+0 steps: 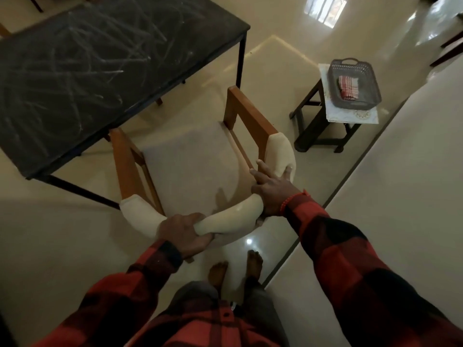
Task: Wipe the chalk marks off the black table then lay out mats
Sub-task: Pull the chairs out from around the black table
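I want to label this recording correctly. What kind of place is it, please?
Probably an indoor dining or living room in a home. A black table with chalk marks, a cushioned wooden chair, and a small stool with a basket stand on a glossy tiled floor.

The black table [82,78] at far left bears only chalk marks [100,53]; at far right, a stool [323,116] – mats [350,113] on top, a basket [355,82] on them.
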